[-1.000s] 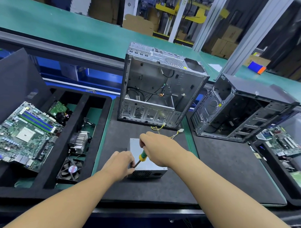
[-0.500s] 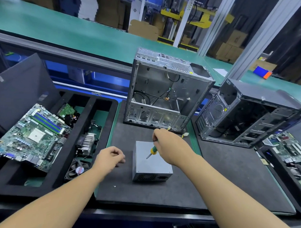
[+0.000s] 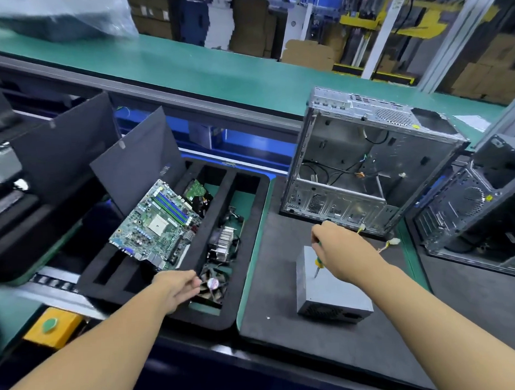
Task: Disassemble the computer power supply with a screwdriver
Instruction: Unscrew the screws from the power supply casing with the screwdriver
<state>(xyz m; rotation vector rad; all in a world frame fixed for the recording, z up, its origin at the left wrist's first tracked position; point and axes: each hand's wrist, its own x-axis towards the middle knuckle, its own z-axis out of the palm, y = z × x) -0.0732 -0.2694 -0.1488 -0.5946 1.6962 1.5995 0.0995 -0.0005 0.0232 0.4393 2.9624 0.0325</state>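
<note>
The grey power supply lies flat on the black mat, with its vented end toward me. My right hand grips a screwdriver with a green and yellow handle, and the tip rests on the supply's top face. My left hand is off to the left over the black foam tray, fingertips drawn together beside a fan. Whether they pinch anything is too small to tell. The supply's wires and white plug trail behind my right hand.
An open, gutted silver case stands just behind the supply; a dark case lies to the right. The tray also holds a motherboard and a heatsink. A yellow box with a green button sits at the near left.
My left hand has left the power supply and swung left over the tray by the fan. My right hand stays on the supply with the screwdriver. My view has turned left.
</note>
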